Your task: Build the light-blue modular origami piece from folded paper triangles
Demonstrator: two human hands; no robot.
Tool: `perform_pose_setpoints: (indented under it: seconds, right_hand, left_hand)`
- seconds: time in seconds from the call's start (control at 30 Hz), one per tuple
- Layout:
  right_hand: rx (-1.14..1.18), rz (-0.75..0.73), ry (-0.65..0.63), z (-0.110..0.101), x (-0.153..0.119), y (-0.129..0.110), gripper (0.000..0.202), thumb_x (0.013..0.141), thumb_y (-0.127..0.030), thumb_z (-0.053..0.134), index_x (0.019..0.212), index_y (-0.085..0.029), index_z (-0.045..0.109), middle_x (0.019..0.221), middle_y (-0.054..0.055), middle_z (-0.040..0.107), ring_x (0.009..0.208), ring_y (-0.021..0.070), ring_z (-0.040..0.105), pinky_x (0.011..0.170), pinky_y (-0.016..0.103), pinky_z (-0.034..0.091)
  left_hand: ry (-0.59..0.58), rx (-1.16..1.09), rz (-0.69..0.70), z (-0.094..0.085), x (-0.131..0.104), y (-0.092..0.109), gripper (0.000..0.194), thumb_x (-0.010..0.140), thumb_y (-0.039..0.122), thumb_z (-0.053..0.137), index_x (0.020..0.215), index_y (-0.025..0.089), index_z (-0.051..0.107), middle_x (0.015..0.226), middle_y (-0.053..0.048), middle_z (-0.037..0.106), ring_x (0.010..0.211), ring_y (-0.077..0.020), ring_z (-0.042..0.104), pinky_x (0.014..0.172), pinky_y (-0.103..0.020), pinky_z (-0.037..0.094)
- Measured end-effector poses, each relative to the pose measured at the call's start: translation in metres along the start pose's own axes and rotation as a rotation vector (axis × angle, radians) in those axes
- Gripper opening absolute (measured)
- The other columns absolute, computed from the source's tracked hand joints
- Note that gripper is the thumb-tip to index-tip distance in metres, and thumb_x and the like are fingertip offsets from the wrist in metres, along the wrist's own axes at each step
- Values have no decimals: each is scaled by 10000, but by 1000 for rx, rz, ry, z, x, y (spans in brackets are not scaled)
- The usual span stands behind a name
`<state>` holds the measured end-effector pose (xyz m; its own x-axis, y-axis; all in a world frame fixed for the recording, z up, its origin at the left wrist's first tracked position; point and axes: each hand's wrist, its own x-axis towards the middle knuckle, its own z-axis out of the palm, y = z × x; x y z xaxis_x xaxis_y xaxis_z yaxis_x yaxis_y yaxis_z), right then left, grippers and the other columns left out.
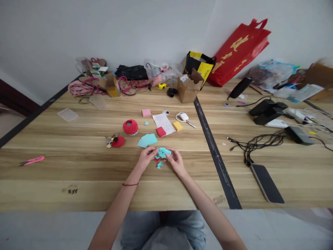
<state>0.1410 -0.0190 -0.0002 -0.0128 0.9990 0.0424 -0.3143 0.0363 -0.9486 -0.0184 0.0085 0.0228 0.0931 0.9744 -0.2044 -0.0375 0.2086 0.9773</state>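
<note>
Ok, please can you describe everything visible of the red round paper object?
The red round paper object looks built from many small folded pieces, giving a bumpy wall. Its top is open, with a little light blue showing there and more along its lower edge. It rests on the wooden table, apart from both hands.

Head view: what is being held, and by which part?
A cluster of light-blue folded paper, held at its left and right ends between the left hand and right hand.

We're seeing a black "55" [74, 191] on the wooden tabletop [93, 166]; gold characters on the red bag [240, 52], too unclear for us to read.
</note>
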Motion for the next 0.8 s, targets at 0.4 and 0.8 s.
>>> perform_pose_setpoints:
  seconds: [0.4, 0.8]
  right_hand:
    - [0, 50, 22, 2, -4, -6, 388, 681, -435, 725, 983, -238, 583, 996, 49, 679, 751, 200, 655, 629, 345, 578]
    - [21, 38, 32, 2, -4, -8, 367, 685, -423, 725, 961, -229, 583, 964, 42, 672, 670, 168, 638, 608, 328, 571]
  left_hand:
    - [-117, -131, -106, 2, 1, 1, 492, 584, 594, 725, 701, 141, 574, 473, 77, 397, 419, -42, 342, 420, -182, 277]
    - [-88, -121, -99, 2, 1, 1, 507, 565, 585, 742, 726, 132, 581, 491, 76, 416, 439, -48, 360, 443, -188, 295]
